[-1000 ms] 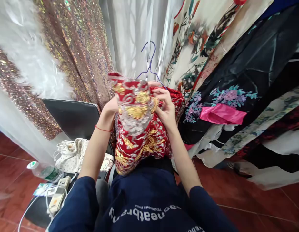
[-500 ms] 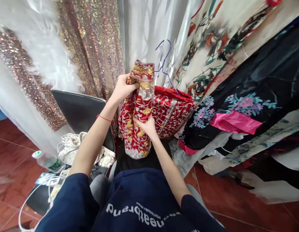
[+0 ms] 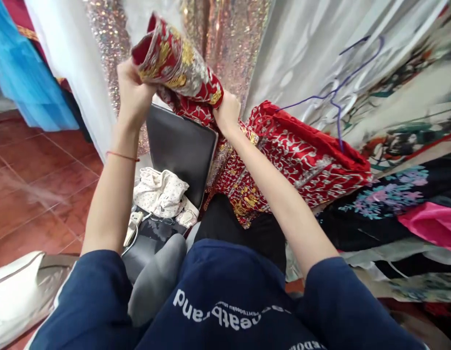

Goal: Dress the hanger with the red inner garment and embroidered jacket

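My left hand (image 3: 133, 92) is closed on the open end of a tube-like, sleeve-shaped part (image 3: 190, 61) of a red garment with gold and silver embroidery. Farther down the same part, my right hand (image 3: 228, 113) grips the cloth, its fingertips mostly hidden. That part is stretched out between both hands, tilted up to the left. The broad section of the red garment (image 3: 305, 153) hangs to the right, with a purple wire hanger (image 3: 336, 91) at its upper edge. Its lower embroidered end reaches down over my black-clad lap.
A black chair (image 3: 181, 146) stands below my hands, bearing a white dotted cloth bag (image 3: 161, 192) and a cable. Sequined curtain (image 3: 232, 43) and white drapery (image 3: 301, 43) hang behind. Black floral clothing (image 3: 386, 194) is at the right. A white bag (image 3: 17, 287) lies lower left.
Both hands have moved up and left with the sleeve-shaped part, spreading farther apart and pulling it lengthwise. The view has turned left, so the hanger now appears farther right.
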The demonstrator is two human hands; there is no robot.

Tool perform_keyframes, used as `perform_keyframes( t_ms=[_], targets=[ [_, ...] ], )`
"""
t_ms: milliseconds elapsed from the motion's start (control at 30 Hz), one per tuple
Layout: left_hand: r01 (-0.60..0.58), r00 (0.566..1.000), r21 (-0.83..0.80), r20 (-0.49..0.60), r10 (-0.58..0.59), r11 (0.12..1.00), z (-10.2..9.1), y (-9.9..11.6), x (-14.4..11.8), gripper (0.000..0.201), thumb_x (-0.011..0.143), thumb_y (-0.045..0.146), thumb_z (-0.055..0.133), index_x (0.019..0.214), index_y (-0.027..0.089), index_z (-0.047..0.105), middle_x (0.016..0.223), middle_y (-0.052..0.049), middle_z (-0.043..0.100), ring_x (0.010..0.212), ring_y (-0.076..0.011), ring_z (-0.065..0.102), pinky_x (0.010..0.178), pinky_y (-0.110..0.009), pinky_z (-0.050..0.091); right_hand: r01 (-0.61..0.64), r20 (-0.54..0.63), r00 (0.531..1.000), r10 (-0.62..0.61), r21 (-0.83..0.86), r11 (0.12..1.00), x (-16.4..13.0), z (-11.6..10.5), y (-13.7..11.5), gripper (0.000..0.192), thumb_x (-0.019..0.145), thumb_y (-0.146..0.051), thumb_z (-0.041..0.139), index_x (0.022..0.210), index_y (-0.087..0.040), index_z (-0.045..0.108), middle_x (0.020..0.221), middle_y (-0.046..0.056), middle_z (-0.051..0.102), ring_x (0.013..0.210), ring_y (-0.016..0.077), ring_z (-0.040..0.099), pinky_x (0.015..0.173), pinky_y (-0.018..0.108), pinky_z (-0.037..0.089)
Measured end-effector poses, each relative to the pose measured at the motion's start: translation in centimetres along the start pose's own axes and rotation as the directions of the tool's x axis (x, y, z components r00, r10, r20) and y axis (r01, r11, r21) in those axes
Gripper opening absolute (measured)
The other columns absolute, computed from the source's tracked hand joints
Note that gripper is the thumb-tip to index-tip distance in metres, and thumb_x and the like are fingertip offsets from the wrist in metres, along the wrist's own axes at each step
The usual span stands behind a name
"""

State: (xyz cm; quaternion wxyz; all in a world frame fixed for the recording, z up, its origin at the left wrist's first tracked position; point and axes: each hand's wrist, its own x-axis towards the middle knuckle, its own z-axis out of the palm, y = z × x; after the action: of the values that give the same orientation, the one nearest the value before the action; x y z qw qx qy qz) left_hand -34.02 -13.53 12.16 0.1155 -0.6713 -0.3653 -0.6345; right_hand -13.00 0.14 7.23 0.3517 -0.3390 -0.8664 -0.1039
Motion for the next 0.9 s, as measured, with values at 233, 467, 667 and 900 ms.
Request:
perform_keyframes(
  t_ms=[233, 467, 667, 900],
  targets=[
    [0.034, 0.882, 0.245, 0.449, -0.145, 0.969, -9.6, -0.7, -13.0, 0.06, 0.086, 0.066, 0.06, 0.089, 0.007, 0.067, 0.12, -0.013, 0.066, 0.11, -0.0174, 0.062, 0.102, -0.047, 0.053, 0.188, 0.268, 0.951, -0.156, -0.097, 0.977, -5.5, 0.7, -5.6, 0.08, 0.089, -0.026, 0.052, 0.16, -0.015, 0.017, 0.153, 0.021, 0.038, 0.133, 0.0397, 0.039, 0.106, 0.061, 0.033],
    [0.064, 0.874, 0.431, 0.412, -0.26, 0.9, -7.1, -0.3, -24.6, 0.038, 0.093, 0.027, 0.051, 0.13, 0.018, 0.06, 0.153, -0.016, 0.047, 0.144, -0.0274, 0.043, 0.117, -0.052, 0.04, 0.242, 0.295, 0.938, -0.183, -0.176, 0.954, -6.0, 0.9, -5.1, 0.086, 0.086, -0.026, 0.054, 0.162, -0.018, 0.013, 0.145, 0.025, 0.041, 0.122, 0.0455, 0.042, 0.097, 0.068, 0.03],
    [0.566, 0.786, 0.378, 0.021, -0.618, 0.733, -3.3, 3.7, -39.8, 0.065, 0.092, 0.033, 0.052, 0.151, 0.018, 0.028, 0.147, -0.02, 0.048, 0.134, -0.0264, 0.052, 0.108, -0.047, 0.049, 0.192, 0.327, 0.938, -0.112, -0.225, 0.955, -6.7, 0.4, -5.9, 0.084, 0.087, -0.022, 0.05, 0.162, -0.016, 0.011, 0.144, 0.024, 0.04, 0.121, 0.0404, 0.039, 0.093, 0.06, 0.03],
    [0.739, 0.465, 0.596, -0.116, -0.878, 0.313, 0.0, 9.1, -52.0, 0.082, 0.081, 0.037, 0.06, 0.151, 0.005, 0.029, 0.161, -0.03, 0.023, 0.153, -0.0425, 0.02, 0.122, -0.06, 0.021, 0.215, 0.328, 0.94, -0.099, -0.34, 0.915, -7.5, -0.1, -6.3, 0.077, 0.089, -0.009, 0.043, 0.161, -0.011, 0.015, 0.14, 0.029, 0.042, 0.124, 0.0336, 0.04, 0.09, 0.048, 0.025]
  ],
)
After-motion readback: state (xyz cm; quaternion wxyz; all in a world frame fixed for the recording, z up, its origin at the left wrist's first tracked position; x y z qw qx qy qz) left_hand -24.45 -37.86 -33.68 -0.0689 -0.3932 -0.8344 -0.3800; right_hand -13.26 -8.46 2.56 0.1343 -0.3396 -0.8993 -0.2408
